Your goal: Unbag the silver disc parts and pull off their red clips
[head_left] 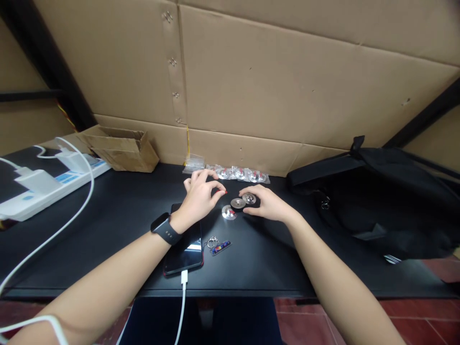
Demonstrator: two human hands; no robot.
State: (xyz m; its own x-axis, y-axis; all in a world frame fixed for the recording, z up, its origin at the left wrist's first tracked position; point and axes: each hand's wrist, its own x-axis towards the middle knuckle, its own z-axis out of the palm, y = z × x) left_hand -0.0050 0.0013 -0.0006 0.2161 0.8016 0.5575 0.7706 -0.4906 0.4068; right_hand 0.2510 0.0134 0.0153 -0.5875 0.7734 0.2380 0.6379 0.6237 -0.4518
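Observation:
My left hand (203,195) is closed in a pinch on a small red piece (226,192) that shows at the thumb and fingertip. My right hand (268,203) rests at the table with thumb and index finger apart and curved about two round metal discs, a nearer disc (237,203) and another disc (249,198) overlapping it. Whether its fingertips touch them cannot be made out. A third shiny domed disc (228,212) with a red bit on it lies just left, below my left fingertips. The discs look like finger cymbals.
Behind my hands lie several bagged discs (240,173). A plugged-in phone (187,254) sits under my left wrist, beside a keyring tag (220,247). At left are a cardboard box (125,153) and a power strip (46,194); a black bag (388,201) is at right.

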